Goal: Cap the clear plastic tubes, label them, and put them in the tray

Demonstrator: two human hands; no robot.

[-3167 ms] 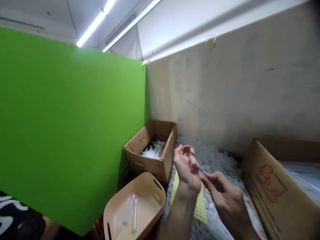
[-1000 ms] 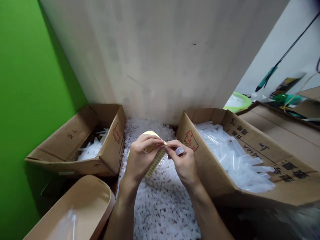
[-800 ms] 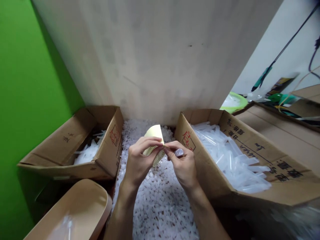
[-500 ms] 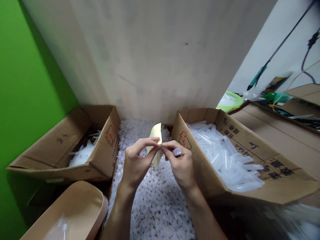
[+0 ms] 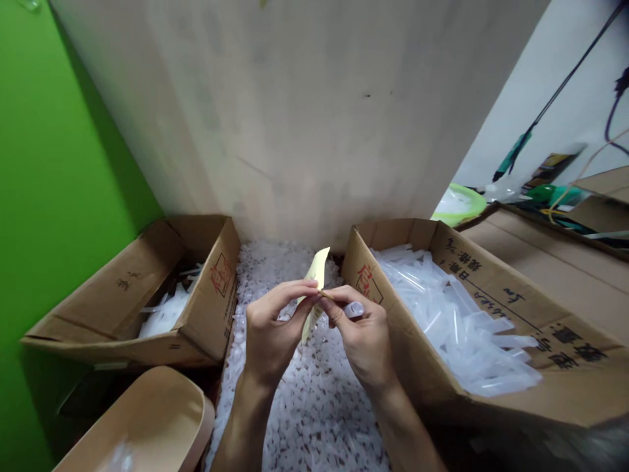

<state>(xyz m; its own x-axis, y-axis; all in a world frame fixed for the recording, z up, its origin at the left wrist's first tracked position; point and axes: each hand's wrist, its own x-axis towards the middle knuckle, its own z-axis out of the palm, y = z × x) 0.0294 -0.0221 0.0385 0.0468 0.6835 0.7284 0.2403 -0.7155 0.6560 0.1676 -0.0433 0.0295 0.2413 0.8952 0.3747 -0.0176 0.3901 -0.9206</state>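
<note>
At the far left stands a green wall (image 5: pixel 54 164), and below it, in the lower left corner, there is a beige plastic basket (image 5: pixel 152 419) with some blurred clear pieces inside. Just behind the basket lies an open cardboard box (image 5: pixel 132 295) with red print on its side; it holds white and clear plastic pieces. Between this box and the next one, the desk is covered by a heap of small white plastic parts (image 5: pixel 314 406). Above this heap, in the middle, the left hand (image 5: pixel 270 334) holds a pale yellow sticker sheet (image 5: pixel 314 288); its thumb and forefinger are pressed together on the sheet, which stands almost upright and is bent, with its upper end pointing away from the person. The right hand (image 5: pixel 361 337) is touching the left one at the fingertips. Its thumb and forefinger are closed on the edge of the sheet, and a small clear tube (image 5: pixel 352 309) is kept among the other fingers of this hand. I cannot tell if a sticker is already lifted from the sheet. To the right of the hands is a large cardboard box (image 5: pixel 491 308) full of clear plastic tubes. Behind everything rises a plain beige board (image 5: pixel 304 111), and at the far right a green bowl (image 5: pixel 459 204) and some cables are seen, blurred.
</note>
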